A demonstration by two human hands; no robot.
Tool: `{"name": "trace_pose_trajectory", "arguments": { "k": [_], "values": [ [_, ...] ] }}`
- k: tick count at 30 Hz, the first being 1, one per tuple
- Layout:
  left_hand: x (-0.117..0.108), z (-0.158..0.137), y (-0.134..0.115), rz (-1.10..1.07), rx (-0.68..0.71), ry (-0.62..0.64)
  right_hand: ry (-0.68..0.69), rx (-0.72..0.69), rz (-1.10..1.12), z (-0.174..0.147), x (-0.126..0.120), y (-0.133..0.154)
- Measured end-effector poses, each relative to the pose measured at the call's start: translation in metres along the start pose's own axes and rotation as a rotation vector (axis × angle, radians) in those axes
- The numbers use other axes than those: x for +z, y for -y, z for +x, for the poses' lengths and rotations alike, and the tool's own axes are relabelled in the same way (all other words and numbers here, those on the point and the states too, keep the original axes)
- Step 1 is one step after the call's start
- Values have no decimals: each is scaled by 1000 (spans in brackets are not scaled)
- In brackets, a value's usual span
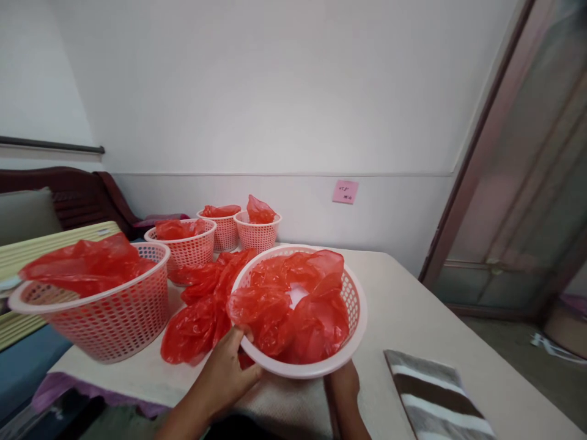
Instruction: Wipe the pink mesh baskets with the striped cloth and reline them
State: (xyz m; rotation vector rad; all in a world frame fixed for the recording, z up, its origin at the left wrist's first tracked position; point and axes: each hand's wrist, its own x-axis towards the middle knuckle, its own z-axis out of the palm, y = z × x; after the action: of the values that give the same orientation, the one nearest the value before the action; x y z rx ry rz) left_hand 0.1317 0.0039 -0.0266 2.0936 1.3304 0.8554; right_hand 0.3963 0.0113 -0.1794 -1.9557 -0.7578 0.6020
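A round pink plastic basket (360, 318) is tilted toward me in front of my body. A crumpled red plastic bag (316, 330) lines it, and a pale patch of the bottom shows through the middle. My left hand (232, 363) grips the basket's rim at the near left, thumb apart and fingertips at the edge. Under the near right side, my right hand (343, 385) holds the basket from below, its fingers hidden behind the wall. Just left of the basket, a heap of loose red plastic bags (197, 324) lies on the table.
A larger pink basket (123, 324) with a red bag stands at the table's left edge. Several smaller lined baskets (259, 235) stand farther back. A striped folded cloth (431, 391) lies on the white table (394, 293) at right. A pink note (345, 192) is on the wall.
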Motion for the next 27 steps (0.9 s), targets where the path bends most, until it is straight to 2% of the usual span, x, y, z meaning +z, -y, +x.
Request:
{"name": "trace_pose_trajectory", "arguments": {
  "k": [7,14,19,23,27],
  "values": [
    [-2,-4,-13,36,3,60,-12,11,52,-1,-2,2],
    [-3,0,-25,8,4,47,-55,18,97,4,-3,-2],
    [-5,-3,-26,-22,23,34,-56,18,144,7,-4,-8],
    [-6,-7,-25,-43,14,51,-50,-58,210,13,-4,-17],
    [-5,-1,-28,-79,12,32,-39,-16,150,16,-2,-24]
  ]
}}
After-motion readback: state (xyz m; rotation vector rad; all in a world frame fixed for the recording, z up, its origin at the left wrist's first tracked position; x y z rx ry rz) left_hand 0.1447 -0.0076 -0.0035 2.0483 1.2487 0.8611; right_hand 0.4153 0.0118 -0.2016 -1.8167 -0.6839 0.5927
